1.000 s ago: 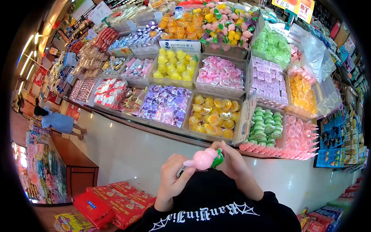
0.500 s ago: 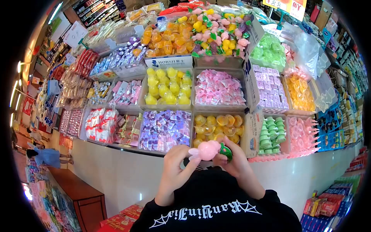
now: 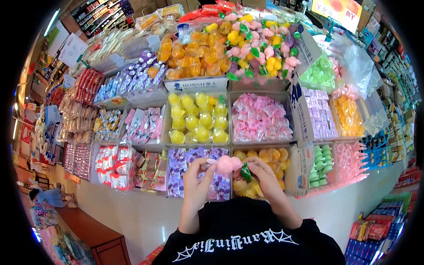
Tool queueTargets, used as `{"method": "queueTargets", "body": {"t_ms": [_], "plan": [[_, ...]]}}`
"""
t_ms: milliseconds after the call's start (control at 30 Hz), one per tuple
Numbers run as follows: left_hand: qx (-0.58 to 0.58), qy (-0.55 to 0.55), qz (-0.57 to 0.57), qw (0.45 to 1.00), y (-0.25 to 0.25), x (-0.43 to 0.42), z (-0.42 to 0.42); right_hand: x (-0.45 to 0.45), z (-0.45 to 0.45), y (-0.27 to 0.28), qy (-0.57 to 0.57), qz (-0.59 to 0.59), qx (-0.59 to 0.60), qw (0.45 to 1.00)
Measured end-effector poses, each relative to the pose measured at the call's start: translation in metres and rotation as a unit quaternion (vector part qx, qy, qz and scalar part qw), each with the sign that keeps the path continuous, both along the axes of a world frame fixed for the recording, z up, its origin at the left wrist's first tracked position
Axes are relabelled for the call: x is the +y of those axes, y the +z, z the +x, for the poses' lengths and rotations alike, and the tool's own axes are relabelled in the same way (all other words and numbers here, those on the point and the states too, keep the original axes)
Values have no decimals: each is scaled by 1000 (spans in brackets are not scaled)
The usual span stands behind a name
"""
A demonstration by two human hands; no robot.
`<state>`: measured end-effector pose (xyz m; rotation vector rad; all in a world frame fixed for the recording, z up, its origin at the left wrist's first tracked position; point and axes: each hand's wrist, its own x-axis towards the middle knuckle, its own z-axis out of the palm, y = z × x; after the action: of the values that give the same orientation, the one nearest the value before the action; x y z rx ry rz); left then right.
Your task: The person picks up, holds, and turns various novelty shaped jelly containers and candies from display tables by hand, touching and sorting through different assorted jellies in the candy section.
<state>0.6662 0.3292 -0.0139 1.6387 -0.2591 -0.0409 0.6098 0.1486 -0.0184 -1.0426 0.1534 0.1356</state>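
Observation:
A pink rounded candy piece [image 3: 225, 164] with a green leaf [image 3: 246, 172] hangs between my two hands, over the front bins. My left hand [image 3: 197, 174] pinches its clear left end between thumb and fingers. On the other side, my right hand [image 3: 260, 171] has its fingers closed at the leaf end. Behind my hands lie a bin of purple packets [image 3: 176, 176] and a bin of yellow-orange jelly cups [image 3: 280, 160]. Similar pink and yellow pieces with green leaves [image 3: 265, 48] are heaped at the back centre.
Yellow round jellies [image 3: 198, 119] and pink packets [image 3: 260, 117] fill the middle bins. Green cups [image 3: 321, 163] and pink cups [image 3: 349, 159] are on the right. A brown wooden counter [image 3: 88, 227] stands lower left, near a person in blue [image 3: 49, 197]. Stacked goods [image 3: 373, 229] are lower right.
Both hands have risen in view with the pink piece and now overlap the front bins. The view has shifted, so the display fills more of the centre. The pink piece stays held between both hands.

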Motion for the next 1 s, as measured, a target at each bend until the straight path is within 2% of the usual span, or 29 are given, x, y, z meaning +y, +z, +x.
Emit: {"method": "queueTargets", "body": {"t_ms": [67, 133, 200, 267, 333, 367, 467, 533, 600, 667, 733, 800, 867, 900, 933, 967, 1000], "plan": [[9, 0, 5, 1000, -10, -11, 22, -8, 16, 3, -47, -45, 18, 998], [13, -4, 10, 1000, -21, -25, 44, -21, 32, 0, -79, -142, -9, 987], [48, -11, 6, 999, -35, -44, 67, -38, 50, -23, -118, -237, -35, 964], [74, -31, -1, 997, -54, -61, 92, -53, 68, -49, -137, -250, -13, 959], [146, -80, -47, 985, -88, -76, 113, -64, 83, -78, -171, -319, 5, 932], [161, -85, -20, 983, -107, -80, 122, -66, 91, -87, -199, -266, 12, 943], [200, -101, 33, 974, -139, -88, 140, -74, 111, -105, -211, -248, 44, 945], [228, -102, 29, 968, -125, -94, 154, -83, 125, -107, -200, -219, 67, 953], [190, -138, 27, 972, -118, -100, 174, -94, 144, -102, -190, -192, 87, 959], [137, -156, 52, 977, -106, -112, 201, -107, 168, -93, -236, -241, 9, 941], [102, -190, 48, 975, -75, -136, 232, -127, 193, -67, -273, -261, -9, 926], [65, -230, 12, 971, -21, -174, 260, -150, 222, -38, -351, -263, -103, 893], [22, -250, -17, 968, 20, -212, 290, -171, 247, -6, -422, -214, -109, 874], [115, -258, -94, 955, 36, -231, 304, -184, 261, 2, -429, -189, -142, 872], [113, -258, -98, 954, 40, -247, 315, -196, 274, 10, -435, -163, -175, 868], [123, -269, -224, 929, 41, -263, 323, -205, 286, 13, -434, -167, -179, 867], [130, -277, -346, 887, 37, -275, 326, -214, 300, 11, -395, -112, -199, 890]]}}
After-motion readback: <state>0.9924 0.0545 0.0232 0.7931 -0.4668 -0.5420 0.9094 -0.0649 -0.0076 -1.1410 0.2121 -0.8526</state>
